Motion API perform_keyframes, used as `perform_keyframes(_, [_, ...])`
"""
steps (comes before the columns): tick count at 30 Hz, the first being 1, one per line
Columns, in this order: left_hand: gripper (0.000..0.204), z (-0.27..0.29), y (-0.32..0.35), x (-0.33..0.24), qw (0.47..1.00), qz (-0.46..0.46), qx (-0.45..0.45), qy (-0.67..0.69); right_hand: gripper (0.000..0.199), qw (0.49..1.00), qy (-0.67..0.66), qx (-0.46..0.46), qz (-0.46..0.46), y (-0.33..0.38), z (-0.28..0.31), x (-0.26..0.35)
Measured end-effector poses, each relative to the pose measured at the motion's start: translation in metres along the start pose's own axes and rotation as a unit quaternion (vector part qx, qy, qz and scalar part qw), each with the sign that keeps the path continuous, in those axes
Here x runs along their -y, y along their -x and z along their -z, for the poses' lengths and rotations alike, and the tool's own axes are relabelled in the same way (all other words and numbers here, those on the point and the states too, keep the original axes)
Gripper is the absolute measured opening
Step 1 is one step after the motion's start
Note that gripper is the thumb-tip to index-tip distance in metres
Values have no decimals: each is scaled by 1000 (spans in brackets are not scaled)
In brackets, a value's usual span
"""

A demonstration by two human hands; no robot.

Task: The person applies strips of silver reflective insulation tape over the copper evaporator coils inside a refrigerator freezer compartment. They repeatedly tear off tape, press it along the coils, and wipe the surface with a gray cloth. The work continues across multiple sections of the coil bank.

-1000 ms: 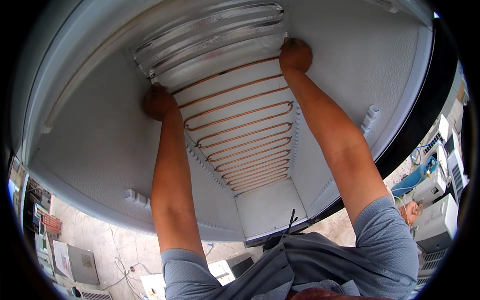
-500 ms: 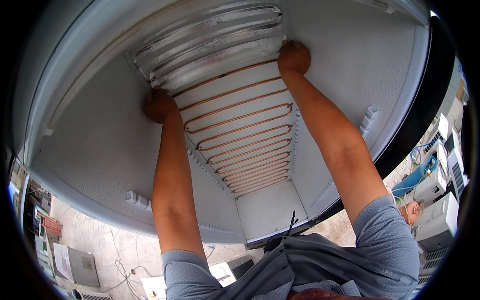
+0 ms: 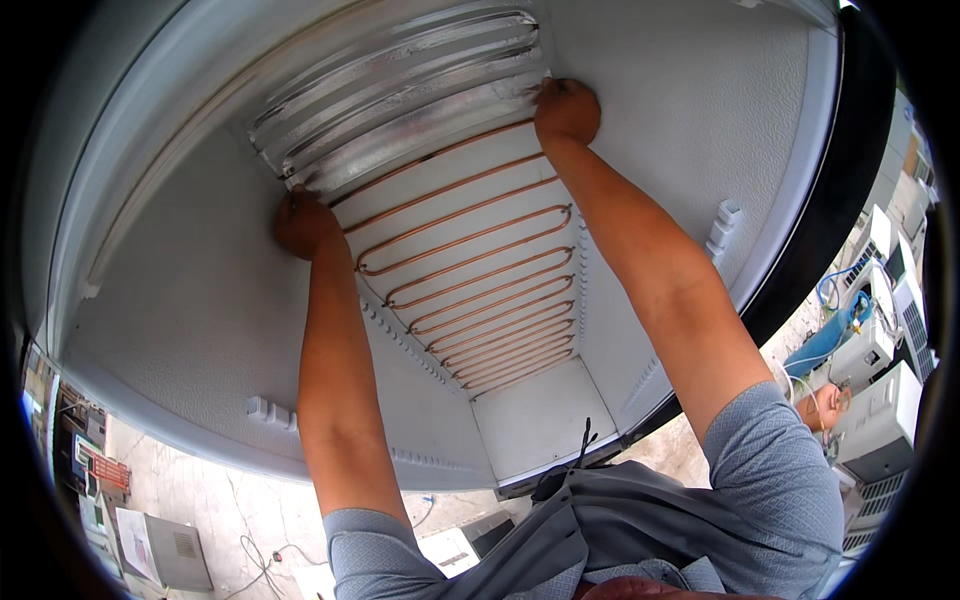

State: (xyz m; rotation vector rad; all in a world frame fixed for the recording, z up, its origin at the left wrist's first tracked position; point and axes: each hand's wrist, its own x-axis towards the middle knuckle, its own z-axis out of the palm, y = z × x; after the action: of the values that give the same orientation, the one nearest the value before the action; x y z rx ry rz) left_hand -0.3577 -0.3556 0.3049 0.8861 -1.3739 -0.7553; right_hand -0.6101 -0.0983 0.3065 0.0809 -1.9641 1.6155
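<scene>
I am reaching deep into a white refrigerator cabinet (image 3: 180, 300). A silver foil-covered plate with ribbed tubing (image 3: 400, 90) lies across its far end. Below it a copper serpentine coil (image 3: 470, 280) runs over the white back panel. My left hand (image 3: 303, 222) grips the lower left corner of the foil plate with fingers closed. My right hand (image 3: 567, 110) grips the plate's lower right corner the same way. Both forearms stretch up along the coil's two sides.
White side walls carry moulded shelf supports (image 3: 725, 225). A black door seal edge (image 3: 830, 230) runs down the right. Outside, on the ground, stand air-conditioner units (image 3: 880, 400), a blue cylinder (image 3: 825, 340) and other appliances (image 3: 160, 545) with loose cables.
Both hands stay on the foil plate's lower corners. The view shifts only slightly; nothing else visibly moves.
</scene>
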Motion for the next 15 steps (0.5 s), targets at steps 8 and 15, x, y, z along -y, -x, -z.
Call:
perform_keyframes(8, [38,0,6,-4,999,-45,-4,-30,26,1000,16,-3,-5,-2,2,1])
perform_keyframes(15, [35,6,8,-7,999,-45,-8,-11,30,1000,28,3,11,2,0,3])
